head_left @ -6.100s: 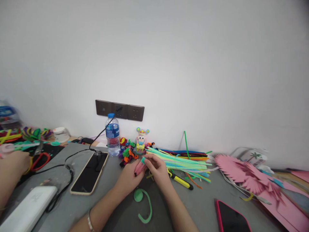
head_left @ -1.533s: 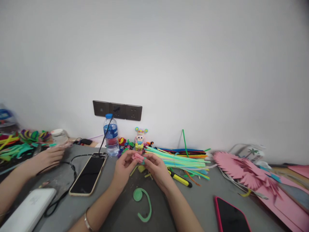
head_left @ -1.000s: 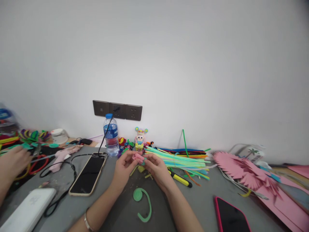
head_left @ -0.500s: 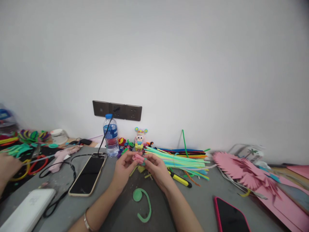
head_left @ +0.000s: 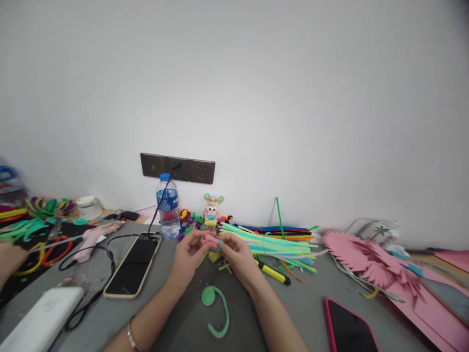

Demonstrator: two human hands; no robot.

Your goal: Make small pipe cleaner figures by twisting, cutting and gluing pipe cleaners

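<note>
Between both hands is a small pink fuzzy craft piece (head_left: 210,240), perhaps bent pipe cleaner; a bit of green shows at its right end. My left hand (head_left: 188,252) pinches its left side between thumb and fingertips. My right hand (head_left: 236,254) closes on the other side, fingertips almost meeting those of the left. Below them on the grey table lies a green pipe cleaner (head_left: 226,308), one end coiled into a flat disc. Just behind the hands stands a small figure (head_left: 211,212) with big eyes and round blue-yellow ears.
Right of the hands are a bundle of pipe cleaners (head_left: 271,242) and a yellow-black cutter (head_left: 274,273). To the left stand a water bottle (head_left: 169,208) and a phone (head_left: 134,266). Another person's hand (head_left: 10,261) is at the far left. A pink-edged phone (head_left: 350,326) lies front right.
Both my hands stay in place with the pink piece between them. At the far left, the other person's hand has shifted a little left and down.
</note>
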